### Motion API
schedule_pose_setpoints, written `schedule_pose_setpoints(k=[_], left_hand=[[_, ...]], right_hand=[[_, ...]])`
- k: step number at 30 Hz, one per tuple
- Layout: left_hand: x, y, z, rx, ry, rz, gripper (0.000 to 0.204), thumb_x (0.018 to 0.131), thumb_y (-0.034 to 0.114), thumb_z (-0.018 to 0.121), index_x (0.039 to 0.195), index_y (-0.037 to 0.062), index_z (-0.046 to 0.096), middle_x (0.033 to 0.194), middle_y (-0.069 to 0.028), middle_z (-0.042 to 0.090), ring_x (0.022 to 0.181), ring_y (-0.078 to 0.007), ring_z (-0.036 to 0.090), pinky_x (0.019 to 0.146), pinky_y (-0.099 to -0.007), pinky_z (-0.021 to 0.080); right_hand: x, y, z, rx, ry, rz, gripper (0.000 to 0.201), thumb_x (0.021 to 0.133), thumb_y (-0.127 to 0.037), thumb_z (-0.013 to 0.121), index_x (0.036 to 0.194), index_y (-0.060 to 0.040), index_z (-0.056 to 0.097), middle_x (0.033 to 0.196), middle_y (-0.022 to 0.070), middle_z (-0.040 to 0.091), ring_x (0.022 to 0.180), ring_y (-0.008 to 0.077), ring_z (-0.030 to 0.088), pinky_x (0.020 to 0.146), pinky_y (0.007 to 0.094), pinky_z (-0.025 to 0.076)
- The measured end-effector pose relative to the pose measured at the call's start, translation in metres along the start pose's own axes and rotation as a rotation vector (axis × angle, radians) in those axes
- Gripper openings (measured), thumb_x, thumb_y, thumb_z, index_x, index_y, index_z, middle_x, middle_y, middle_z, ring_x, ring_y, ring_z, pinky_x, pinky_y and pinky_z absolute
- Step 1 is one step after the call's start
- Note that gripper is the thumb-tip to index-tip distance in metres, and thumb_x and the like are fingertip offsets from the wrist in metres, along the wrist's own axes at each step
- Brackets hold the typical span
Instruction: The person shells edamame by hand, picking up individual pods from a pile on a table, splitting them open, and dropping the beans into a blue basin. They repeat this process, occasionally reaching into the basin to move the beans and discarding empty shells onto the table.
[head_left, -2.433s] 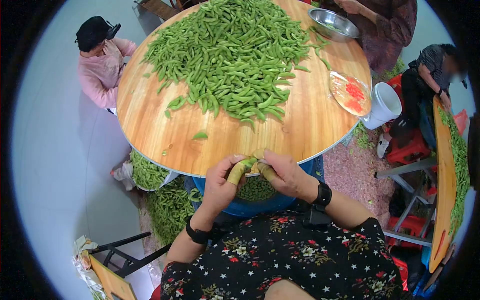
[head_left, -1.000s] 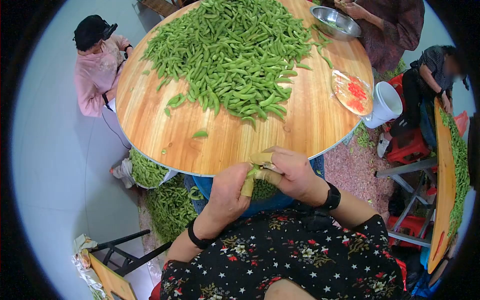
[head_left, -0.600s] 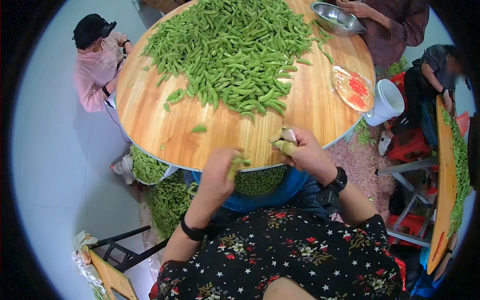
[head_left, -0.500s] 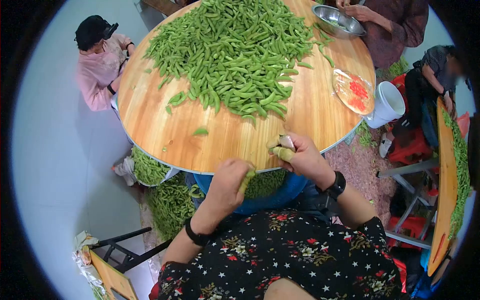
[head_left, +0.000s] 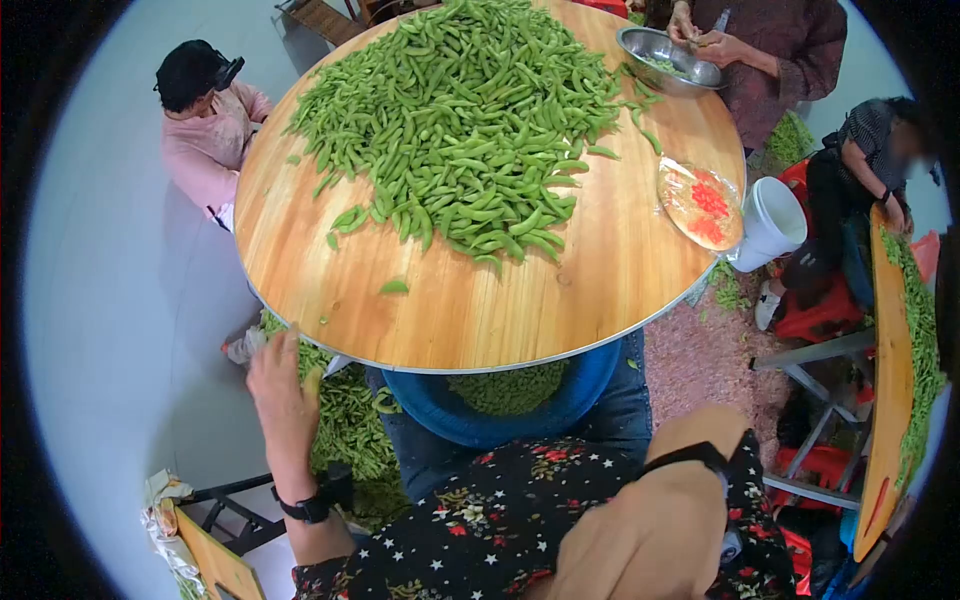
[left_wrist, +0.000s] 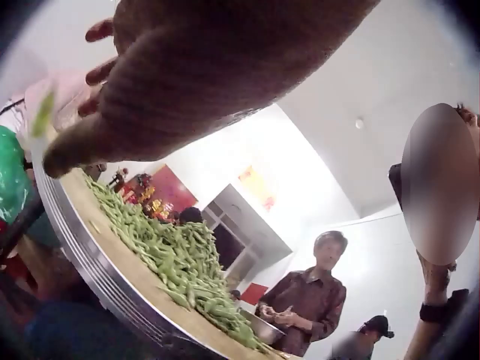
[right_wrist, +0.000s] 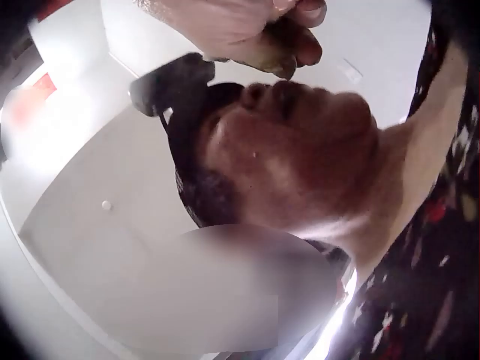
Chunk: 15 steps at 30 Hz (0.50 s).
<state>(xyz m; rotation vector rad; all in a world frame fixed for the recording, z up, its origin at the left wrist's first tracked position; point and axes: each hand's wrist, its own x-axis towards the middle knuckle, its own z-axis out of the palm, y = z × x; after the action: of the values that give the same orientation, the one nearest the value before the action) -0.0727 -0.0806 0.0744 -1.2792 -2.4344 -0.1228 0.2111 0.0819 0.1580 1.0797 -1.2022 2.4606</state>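
Observation:
My left hand [head_left: 283,390] is beyond the table's front-left edge, above the heaped pods on the floor, its fingers spread. In the left wrist view, a blurred green pod piece [left_wrist: 43,112] is in the air just off the thumb tip. My right hand [head_left: 650,520] is raised close to the head camera, back of the hand showing. The right wrist view has its bent fingers [right_wrist: 281,45] in front of the face; I cannot tell if they hold anything. A blue basin [head_left: 425,412] containing green beans sits under the table edge. A large heap of green soybean pods [head_left: 460,130] covers the table's far half.
The round wooden table [head_left: 330,290] also bears a steel bowl [head_left: 650,45] and a plastic-wrapped round board [head_left: 690,220]. At right stands a white bucket [head_left: 770,225]. Discarded pods [head_left: 350,430] lie on the floor at left. Other people sit around, one in pink [head_left: 205,150].
Both hands worked together over the basin with something green between them, then parted. My left hand has swung left past the table edge and spread; my right has come up towards the face.

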Motion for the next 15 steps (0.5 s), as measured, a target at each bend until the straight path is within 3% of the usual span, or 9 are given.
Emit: schedule_pose_setpoints(k=[1, 4, 7, 9, 11, 13, 15], left_hand=[[0.004, 0.007, 0.001, -0.231, 0.029, 0.070, 0.041, 0.078, 0.009, 0.065, 0.117, 0.0026, 0.057, 0.112, -0.0182, 0.057, 0.104, -0.0349, 0.053, 0.088, -0.0421, 0.043], [0.028, 0.027, 0.035, -0.477, 0.067, 0.096, 0.036, 0.080, 0.011, 0.065, 0.114, 0.0022, 0.060, 0.111, -0.0198, 0.058, 0.104, -0.0352, 0.055, 0.089, -0.0402, 0.045], [0.056, 0.046, 0.058, -0.525, 0.104, 0.153, 0.031, 0.079, 0.010, 0.065, 0.109, 0.0022, 0.061, 0.109, -0.0187, 0.059, 0.103, -0.0352, 0.055, 0.088, -0.0397, 0.045], [0.061, 0.045, 0.073, -0.580, -0.200, 0.191, 0.025, 0.082, 0.009, 0.061, 0.106, 0.0019, 0.061, 0.110, -0.0167, 0.060, 0.104, -0.0344, 0.056, 0.086, -0.0377, 0.045], [0.057, 0.051, 0.066, -0.581, -0.202, 0.159, 0.022, 0.083, 0.009, 0.060, 0.103, 0.0017, 0.062, 0.105, -0.0162, 0.062, 0.101, -0.0340, 0.058, 0.084, -0.0376, 0.046], [0.047, 0.060, 0.056, -0.578, -0.203, 0.126, 0.019, 0.083, 0.008, 0.059, 0.101, 0.0015, 0.062, 0.101, -0.0158, 0.063, 0.097, -0.0336, 0.060, 0.082, -0.0376, 0.047], [0.032, 0.071, 0.048, -0.858, -0.053, 0.138, 0.016, 0.084, 0.005, 0.058, 0.098, 0.0020, 0.063, 0.092, -0.0153, 0.065, 0.089, -0.0330, 0.062, 0.078, -0.0357, 0.048]], right_hand=[[0.009, 0.005, 0.008, 0.067, 0.030, -0.092, 0.027, 0.092, -0.023, 0.058, 0.092, 0.0044, 0.063, 0.098, 0.0191, 0.064, 0.084, 0.0326, 0.065, 0.067, 0.0355, 0.053], [0.015, 0.007, 0.006, 0.064, -0.049, -0.092, 0.030, 0.093, -0.024, 0.056, 0.093, 0.0043, 0.063, 0.099, 0.0192, 0.064, 0.086, 0.0343, 0.065, 0.070, 0.0362, 0.053], [0.014, 0.019, 0.011, 0.020, -0.047, -0.117, 0.031, 0.093, -0.028, 0.057, 0.094, 0.0015, 0.064, 0.100, 0.0199, 0.064, 0.088, 0.0350, 0.065, 0.071, 0.0366, 0.053], [0.011, 0.021, 0.008, 0.014, -0.019, -0.156, 0.031, 0.093, -0.031, 0.057, 0.094, -0.0009, 0.065, 0.101, 0.0205, 0.064, 0.088, 0.0353, 0.065, 0.072, 0.0372, 0.053], [0.005, 0.003, -0.007, -0.333, -0.102, 0.169, 0.020, 0.090, -0.022, 0.058, 0.097, -0.0031, 0.057, 0.092, 0.0113, 0.063, 0.080, 0.0300, 0.064, 0.069, 0.0344, 0.051], [0.000, -0.006, -0.015, -0.343, -0.010, 0.476, 0.021, 0.096, -0.019, 0.051, 0.091, 0.0003, 0.059, 0.096, 0.0149, 0.063, 0.089, 0.0319, 0.064, 0.079, 0.0389, 0.051], [-0.022, 0.022, -0.044, -0.771, 0.139, 0.532, 0.016, 0.094, -0.016, 0.052, 0.090, -0.0006, 0.055, 0.088, 0.0129, 0.062, 0.079, 0.0291, 0.064, 0.070, 0.0375, 0.051]])
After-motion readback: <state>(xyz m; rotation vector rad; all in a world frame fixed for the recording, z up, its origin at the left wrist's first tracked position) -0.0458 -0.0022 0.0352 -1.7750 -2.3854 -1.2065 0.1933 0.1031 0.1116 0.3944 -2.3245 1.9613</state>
